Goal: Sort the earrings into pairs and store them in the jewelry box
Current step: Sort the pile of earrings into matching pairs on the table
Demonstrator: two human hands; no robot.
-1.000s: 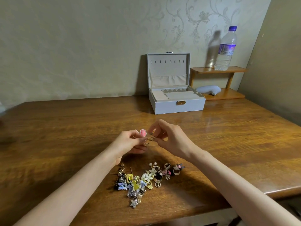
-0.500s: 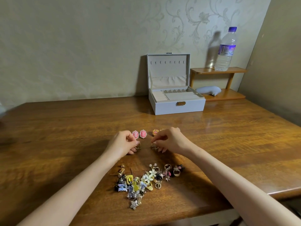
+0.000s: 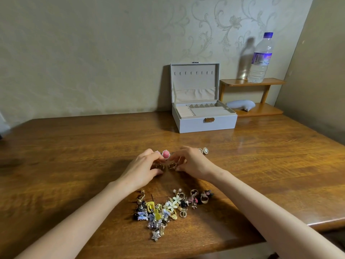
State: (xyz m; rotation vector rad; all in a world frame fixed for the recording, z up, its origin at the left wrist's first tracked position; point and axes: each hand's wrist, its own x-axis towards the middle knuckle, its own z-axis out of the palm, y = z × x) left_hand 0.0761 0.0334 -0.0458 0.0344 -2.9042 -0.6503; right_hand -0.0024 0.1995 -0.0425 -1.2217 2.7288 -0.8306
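Left hand and right hand meet at frame centre, fingers curled. Each pinches one of two gold earrings low on the table; these are too small to tell which way they point. A pink earring lies just beyond them. The earring pile sits lower centre. The jewelry box stands upper right, lid upright, clasp toward the camera, long axis left-right.

Earring pile lies on table, jewelry box behind.
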